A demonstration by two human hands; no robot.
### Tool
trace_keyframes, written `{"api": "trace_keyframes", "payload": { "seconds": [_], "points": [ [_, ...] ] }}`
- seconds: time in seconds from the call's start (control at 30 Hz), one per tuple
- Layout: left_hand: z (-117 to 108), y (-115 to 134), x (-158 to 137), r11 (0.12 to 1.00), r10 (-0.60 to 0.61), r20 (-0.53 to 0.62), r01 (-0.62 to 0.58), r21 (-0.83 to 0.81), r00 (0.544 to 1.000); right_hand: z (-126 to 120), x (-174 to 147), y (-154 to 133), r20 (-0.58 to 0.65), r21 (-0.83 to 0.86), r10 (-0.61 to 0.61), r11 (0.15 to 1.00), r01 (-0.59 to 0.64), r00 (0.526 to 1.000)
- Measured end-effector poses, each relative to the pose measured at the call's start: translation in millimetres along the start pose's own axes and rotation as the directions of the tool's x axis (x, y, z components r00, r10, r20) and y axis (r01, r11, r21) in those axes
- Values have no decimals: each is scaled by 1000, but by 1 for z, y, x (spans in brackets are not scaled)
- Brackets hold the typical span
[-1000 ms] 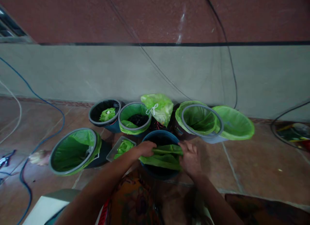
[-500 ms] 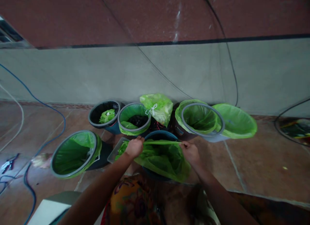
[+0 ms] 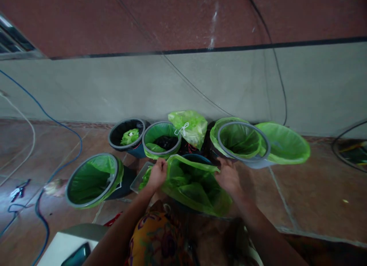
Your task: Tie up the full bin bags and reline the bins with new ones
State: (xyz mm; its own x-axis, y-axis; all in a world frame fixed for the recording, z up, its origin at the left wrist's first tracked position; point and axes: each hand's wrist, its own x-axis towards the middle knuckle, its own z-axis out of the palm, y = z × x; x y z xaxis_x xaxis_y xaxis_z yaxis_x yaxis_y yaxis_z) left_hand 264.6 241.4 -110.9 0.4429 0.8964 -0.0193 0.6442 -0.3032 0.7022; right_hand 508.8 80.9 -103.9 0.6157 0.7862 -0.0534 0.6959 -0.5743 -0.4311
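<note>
A green plastic bin bag [image 3: 197, 189] spreads with its mouth open over a dark blue bin [image 3: 197, 158], whose back rim shows behind it. My left hand [image 3: 157, 175] is closed on the left edge of the bag's mouth. On the opposite side, my right hand [image 3: 228, 177] grips the right edge, its fingers slightly blurred. Most of the bin is hidden under the bag. Beside my left hand lies a clear plastic tray [image 3: 137, 180] with green plastic in it.
Lined bins stand along the wall: a black-lined bin [image 3: 114, 137], a green-lined bin [image 3: 172, 130], a ringed bin [image 3: 243, 141] and a pale bin [image 3: 289, 147]. A knotted green bag [image 3: 190, 126] sits between them. Another bin [image 3: 94, 178] leans at left, near a blue cable [image 3: 43, 216].
The bag's rim, earlier stretched straight between my hands, now gapes wider with its back edge raised. My right hand has shifted slightly right and its fingers have moved up.
</note>
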Motion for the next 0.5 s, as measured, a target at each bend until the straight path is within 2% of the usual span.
{"api": "trace_keyframes", "payload": {
  "seconds": [0.07,0.13,0.2,0.3,0.43,0.5],
  "points": [
    [3,5,-1,999,39,61,-37,-32,997,0,5,-24,9,42,-162,986,161,987],
    [6,8,-2,996,59,113,-51,-77,992,8,12,-44,87,87,-300,952,293,950],
    [7,9,-3,993,58,168,-39,-112,984,20,18,-56,183,55,-325,946,321,928],
    [4,4,-3,996,30,229,-10,-87,973,35,27,-52,311,-17,-226,970,243,923],
    [-1,-8,-4,997,-7,194,-8,78,981,40,31,-25,378,150,-95,988,40,921],
    [-2,-12,-3,994,7,220,-32,109,975,39,30,-11,387,137,-62,991,9,920]
  ]
}}
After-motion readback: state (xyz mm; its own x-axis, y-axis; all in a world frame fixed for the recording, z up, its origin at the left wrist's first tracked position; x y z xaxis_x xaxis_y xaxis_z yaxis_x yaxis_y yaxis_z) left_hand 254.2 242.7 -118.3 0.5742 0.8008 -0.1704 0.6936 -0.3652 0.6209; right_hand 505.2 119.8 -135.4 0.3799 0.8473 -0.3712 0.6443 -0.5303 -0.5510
